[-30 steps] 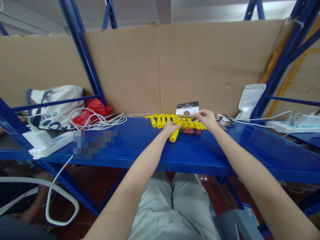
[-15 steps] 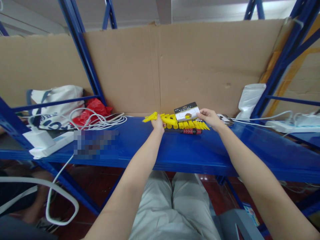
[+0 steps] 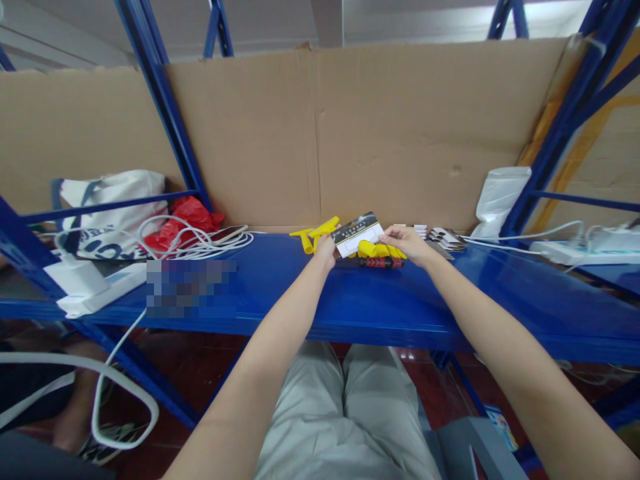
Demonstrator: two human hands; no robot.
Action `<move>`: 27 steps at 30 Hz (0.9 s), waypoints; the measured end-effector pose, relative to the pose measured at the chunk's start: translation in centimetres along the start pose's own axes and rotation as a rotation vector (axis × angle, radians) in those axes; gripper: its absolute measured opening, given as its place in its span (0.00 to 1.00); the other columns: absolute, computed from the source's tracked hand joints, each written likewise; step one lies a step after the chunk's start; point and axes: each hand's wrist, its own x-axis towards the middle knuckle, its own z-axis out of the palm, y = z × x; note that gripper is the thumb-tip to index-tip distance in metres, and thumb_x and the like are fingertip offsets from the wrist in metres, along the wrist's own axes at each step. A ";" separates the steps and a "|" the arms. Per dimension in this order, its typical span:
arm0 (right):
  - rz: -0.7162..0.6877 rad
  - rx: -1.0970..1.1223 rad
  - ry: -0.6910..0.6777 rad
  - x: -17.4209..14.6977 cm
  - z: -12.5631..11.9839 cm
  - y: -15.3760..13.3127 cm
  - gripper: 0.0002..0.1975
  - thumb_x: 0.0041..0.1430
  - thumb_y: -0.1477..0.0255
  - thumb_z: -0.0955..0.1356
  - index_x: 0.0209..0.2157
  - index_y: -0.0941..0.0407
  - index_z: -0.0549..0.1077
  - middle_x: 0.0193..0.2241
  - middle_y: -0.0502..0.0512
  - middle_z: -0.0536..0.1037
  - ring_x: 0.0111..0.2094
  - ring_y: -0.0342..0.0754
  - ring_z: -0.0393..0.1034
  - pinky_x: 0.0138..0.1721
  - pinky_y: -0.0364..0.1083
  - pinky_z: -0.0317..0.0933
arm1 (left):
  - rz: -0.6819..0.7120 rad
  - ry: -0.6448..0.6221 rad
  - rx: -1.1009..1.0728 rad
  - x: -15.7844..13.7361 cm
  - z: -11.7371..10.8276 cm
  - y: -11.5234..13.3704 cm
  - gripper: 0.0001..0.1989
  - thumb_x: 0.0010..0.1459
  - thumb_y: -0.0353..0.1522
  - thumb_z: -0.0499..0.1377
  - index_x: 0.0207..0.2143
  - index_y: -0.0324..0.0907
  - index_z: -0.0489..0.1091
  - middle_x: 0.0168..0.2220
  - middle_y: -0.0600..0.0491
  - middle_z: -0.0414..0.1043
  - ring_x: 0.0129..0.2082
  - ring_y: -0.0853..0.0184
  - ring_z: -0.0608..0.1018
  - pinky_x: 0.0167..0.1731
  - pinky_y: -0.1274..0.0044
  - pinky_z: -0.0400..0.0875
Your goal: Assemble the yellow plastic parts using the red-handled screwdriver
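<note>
A small black-and-white printed card (image 3: 356, 233) is tilted between my hands above the blue shelf. My left hand (image 3: 327, 249) is closed on its left end. At its right edge, my right hand (image 3: 404, 241) pinches the card with thumb and fingers. Yellow plastic pieces (image 3: 379, 250) show in front of and below the card; whether one is attached to it I cannot tell. More yellow pieces (image 3: 315, 233) lie in a loose heap behind my left hand. Under the card rests a red-and-black screwdriver (image 3: 383, 263), its shaft partly hidden.
Several more cards (image 3: 445, 240) lie right of my right hand, near a white pouch (image 3: 501, 200). Power strips (image 3: 107, 287) and coiled white cables (image 3: 195, 241) occupy the left, beside a red plastic bag (image 3: 193, 217) and a white cloth bag (image 3: 125, 200). Cardboard (image 3: 400, 133) stands behind.
The card has moved left and down, tilting more. My left hand has left the yellow row and gripped the card. Yellow pieces on the left have shifted.
</note>
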 end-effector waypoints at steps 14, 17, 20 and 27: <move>-0.036 0.059 0.122 0.3 0.5 0.6 0.23 0.36 0.51 0.74 0.23 0.55 0.69 0.26 0.54 0.78 0.30 0.47 0.73 0.41 0.50 0.67 | 0.008 -0.199 0.187 -1.5 1.0 -0.1 0.07 0.54 0.33 0.57 0.28 0.40 0.73 0.33 0.49 0.78 0.38 0.61 0.78 0.39 0.70 0.71; -0.040 0.093 0.166 0.6 0.5 0.9 0.24 0.35 0.50 0.75 0.23 0.56 0.69 0.25 0.54 0.78 0.30 0.46 0.73 0.42 0.49 0.67 | -0.043 -0.160 0.233 -1.8 1.0 0.4 0.14 0.59 0.36 0.50 0.35 0.41 0.73 0.36 0.49 0.78 0.42 0.60 0.76 0.43 0.66 0.68; -0.035 0.153 0.206 0.7 0.6 1.2 0.24 0.35 0.51 0.75 0.22 0.56 0.69 0.25 0.53 0.78 0.30 0.45 0.74 0.42 0.49 0.67 | -0.050 -0.189 0.203 -2.0 1.0 1.1 0.21 0.61 0.44 0.45 0.38 0.42 0.72 0.41 0.49 0.77 0.48 0.59 0.74 0.47 0.65 0.65; 0.022 0.129 0.282 0.8 0.9 1.7 0.13 0.46 0.63 0.72 0.25 0.56 0.68 0.26 0.52 0.76 0.31 0.45 0.73 0.42 0.48 0.68 | -0.012 -0.129 0.193 -1.8 1.0 0.6 0.07 0.54 0.35 0.60 0.32 0.39 0.69 0.38 0.47 0.76 0.47 0.61 0.74 0.45 0.69 0.70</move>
